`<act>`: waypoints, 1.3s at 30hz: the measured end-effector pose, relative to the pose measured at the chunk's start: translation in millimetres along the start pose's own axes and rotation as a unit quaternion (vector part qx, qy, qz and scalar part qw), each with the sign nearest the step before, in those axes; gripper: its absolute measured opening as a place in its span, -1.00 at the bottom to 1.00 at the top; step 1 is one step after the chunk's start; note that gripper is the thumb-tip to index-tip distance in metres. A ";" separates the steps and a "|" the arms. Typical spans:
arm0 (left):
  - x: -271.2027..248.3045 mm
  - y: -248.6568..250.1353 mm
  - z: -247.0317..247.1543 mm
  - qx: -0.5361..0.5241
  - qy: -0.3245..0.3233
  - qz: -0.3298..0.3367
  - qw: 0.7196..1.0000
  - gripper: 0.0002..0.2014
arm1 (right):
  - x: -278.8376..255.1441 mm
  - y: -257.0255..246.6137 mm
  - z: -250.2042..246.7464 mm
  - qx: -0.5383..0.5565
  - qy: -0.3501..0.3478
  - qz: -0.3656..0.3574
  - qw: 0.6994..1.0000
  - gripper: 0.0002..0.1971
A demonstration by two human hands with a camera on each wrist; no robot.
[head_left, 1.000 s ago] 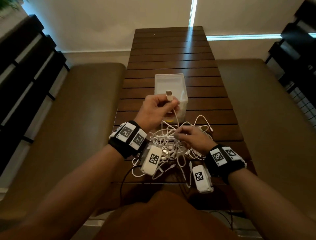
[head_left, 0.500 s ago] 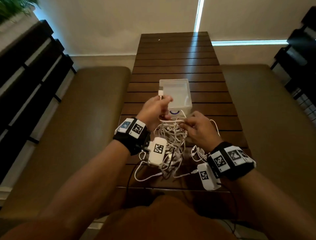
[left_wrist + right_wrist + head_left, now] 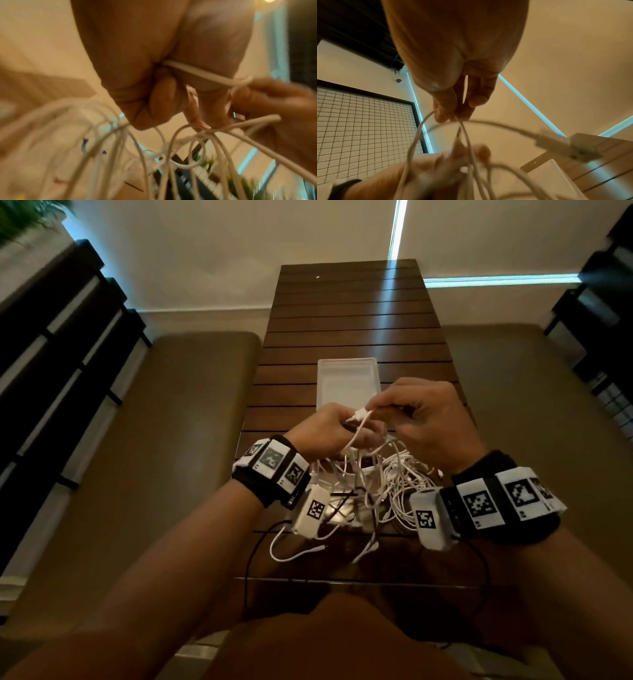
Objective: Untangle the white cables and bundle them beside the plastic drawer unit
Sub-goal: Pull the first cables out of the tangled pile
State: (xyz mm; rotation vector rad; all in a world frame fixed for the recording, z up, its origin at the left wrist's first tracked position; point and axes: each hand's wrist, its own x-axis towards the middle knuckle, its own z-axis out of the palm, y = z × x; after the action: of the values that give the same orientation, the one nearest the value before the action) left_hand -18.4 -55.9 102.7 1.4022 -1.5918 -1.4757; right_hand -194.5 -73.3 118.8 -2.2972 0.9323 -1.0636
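Observation:
A tangle of white cables (image 3: 387, 484) lies on the dark slatted wooden table (image 3: 349, 313), partly lifted off it. My left hand (image 3: 329, 429) grips several strands of the tangle, its fingers curled round a cable (image 3: 197, 73). My right hand (image 3: 421, 419) pinches a cable end with a plug (image 3: 359, 416) right beside the left hand's fingers; loops hang from its fingertips (image 3: 447, 115). The white plastic drawer unit (image 3: 347, 381) stands just behind both hands, its front hidden by them. A USB plug (image 3: 565, 147) dangles in the right wrist view.
Padded brown benches (image 3: 164, 440) run along both sides of the table. Loose cable ends (image 3: 298, 556) trail toward the table's near edge. Dark slatted panels (image 3: 51, 371) stand at the far left and right. The far half of the table holds nothing.
Both hands have risen with the cables and come together in front of the drawer unit. My right hand moved up from the pile and now pinches the cable end by the left hand.

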 end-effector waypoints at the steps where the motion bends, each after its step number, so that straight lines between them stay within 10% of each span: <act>1: 1.0 1.3 0.1 0.061 -0.010 0.011 0.998 -0.89 | 0.3 -1.9 0.2 -0.007 -0.021 -0.007 1.000 -0.91; 4: 7.9 0.2 0.1 0.149 0.007 0.023 0.989 -0.86 | 2.7 -5.7 2.1 -0.007 -0.034 -0.010 0.999 -0.90; 9: 6.5 -7.7 -5.6 0.013 0.049 0.069 0.996 -0.86 | -7.4 0.0 15.1 0.142 0.073 0.119 0.980 -0.60; 14: 1.8 -0.2 -9.1 -0.096 0.076 0.113 0.986 -0.91 | -36.0 34.8 48.0 0.201 -0.088 0.234 0.947 -0.82; 22: -0.5 18.4 -56.9 -0.167 0.249 0.152 0.942 -0.90 | -75.5 110.7 38.1 0.062 -0.136 0.315 0.937 -0.85; 28: 1.8 15.5 -41.6 -0.145 0.204 0.130 0.959 -0.88 | -46.9 78.1 5.4 0.114 -0.153 0.292 0.937 -0.29; 35: 1.9 46.8 -20.3 -0.093 0.109 0.244 0.959 -0.81 | 7.9 14.1 24.6 0.140 -0.101 0.165 0.971 -0.87; 39: 7.2 33.3 -38.8 -0.042 0.057 0.158 0.985 -0.79 | 19.4 12.0 11.8 0.159 -0.048 0.167 0.972 -0.83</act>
State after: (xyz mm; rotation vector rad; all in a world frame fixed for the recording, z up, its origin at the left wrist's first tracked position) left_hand 3.7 -81.4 141.7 1.1063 -1.5762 -1.2373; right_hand -180.7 -94.2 113.7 -1.8357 0.9871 -0.8753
